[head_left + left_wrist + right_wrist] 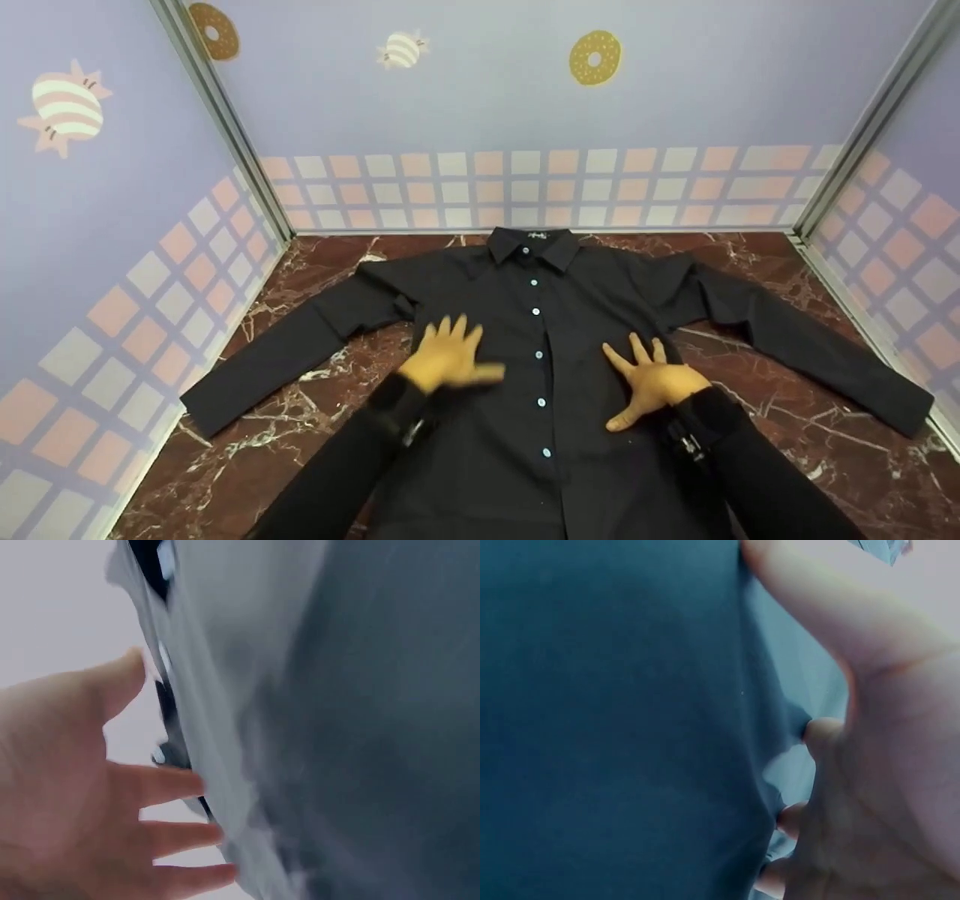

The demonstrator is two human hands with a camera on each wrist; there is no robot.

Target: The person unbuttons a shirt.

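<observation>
A black button-up shirt (487, 465) lies front side up, its collar (559, 256) toward the back wall and both sleeves spread out to the sides. Pale buttons (541, 403) run down its middle, with a narrow gap in the placket between some of them. Over the chest on the left is my left hand (448, 358), fingers spread and slightly blurred; in the left wrist view the fingertips (217, 874) are right at the cloth. My right hand (654, 384) touches the shirt's right side with straight, spread fingers, and the right wrist view has its fingertips (821, 731) against the fabric.
The shirt lies on a dark red marbled tabletop (262, 457). Patterned walls (480, 97) enclose it at the back, left and right, with metal corner posts (225, 120). The left cuff (206, 401) and right cuff (904, 405) reach close to the side walls.
</observation>
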